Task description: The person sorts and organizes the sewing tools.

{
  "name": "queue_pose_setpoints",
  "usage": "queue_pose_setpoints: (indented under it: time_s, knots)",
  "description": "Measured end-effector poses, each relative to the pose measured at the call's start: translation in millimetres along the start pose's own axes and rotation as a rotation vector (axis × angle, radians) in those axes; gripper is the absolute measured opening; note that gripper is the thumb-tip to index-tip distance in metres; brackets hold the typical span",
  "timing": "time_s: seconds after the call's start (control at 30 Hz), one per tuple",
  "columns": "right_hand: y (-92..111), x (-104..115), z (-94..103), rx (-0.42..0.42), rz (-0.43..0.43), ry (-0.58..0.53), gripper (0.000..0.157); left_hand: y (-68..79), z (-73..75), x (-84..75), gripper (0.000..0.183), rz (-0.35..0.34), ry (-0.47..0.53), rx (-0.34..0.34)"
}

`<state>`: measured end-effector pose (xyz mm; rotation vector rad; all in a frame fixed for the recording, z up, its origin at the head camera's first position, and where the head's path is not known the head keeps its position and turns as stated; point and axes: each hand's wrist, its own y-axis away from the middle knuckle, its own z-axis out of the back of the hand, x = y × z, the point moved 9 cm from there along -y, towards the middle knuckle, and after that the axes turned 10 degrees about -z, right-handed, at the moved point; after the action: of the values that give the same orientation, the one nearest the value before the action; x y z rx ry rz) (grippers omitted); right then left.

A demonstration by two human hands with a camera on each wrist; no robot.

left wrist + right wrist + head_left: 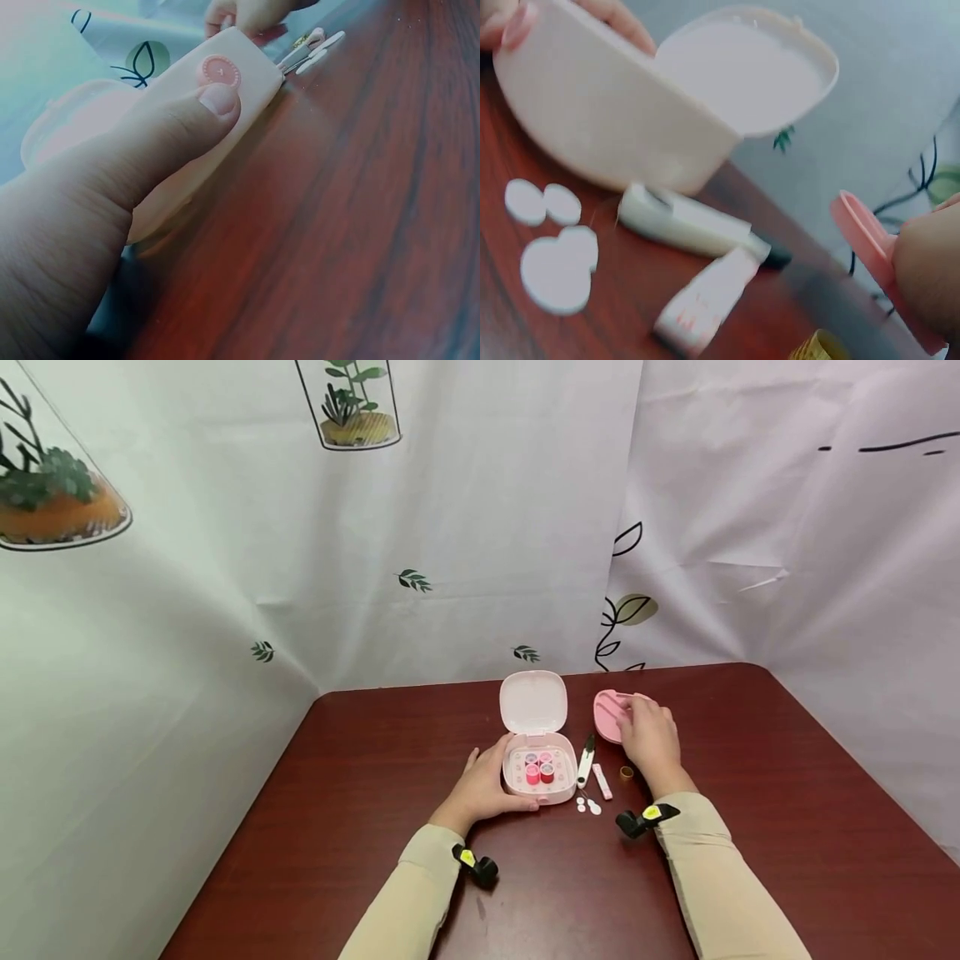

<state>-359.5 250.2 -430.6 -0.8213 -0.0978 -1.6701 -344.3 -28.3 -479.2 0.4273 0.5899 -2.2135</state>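
A small pale pink sewing box [562,788] stands on the table with its lid [533,702] raised. Several pink, red and grey thread spools [532,774] sit inside it. My left hand [482,785] grips the box's left side. In the left wrist view its thumb [169,135] lies along the front wall, by the round clasp [220,72]; its other fingers are hidden there. Right of the box, my right hand [651,739] holds a pink compartment tray [607,718] by its right part. The tray looks tilted in the right wrist view, and the fingertips are mostly hidden.
Between box and tray lie white thread snips [585,764] with a dark tip, a narrow pink-and-white strip [602,782] and a gold thimble [626,772]. Several white round discs [595,807] lie near the box's front right corner. A printed white curtain [480,568] hangs behind the table.
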Motion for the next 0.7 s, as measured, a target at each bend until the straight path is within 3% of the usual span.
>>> queue_pose_setpoints:
  time_s: [0.2, 0.5, 0.7]
  knots:
    - [0, 37, 15.2, 0.032, 0.138, -0.059, 0.03, -1.8, -1.5, 1.1, 0.126, 0.006, 0.0, 0.01]
    - [12, 81, 20.8, 0.178, 0.21, -0.107, 0.031, -3.3, -1.2, 1.2, 0.125, -0.018, -0.004, 0.003]
    - [21, 102, 18.6, 0.218, 0.279, -0.117, 0.033, -2.8, -1.5, 1.5, 0.126, -0.018, 0.0, -0.001]
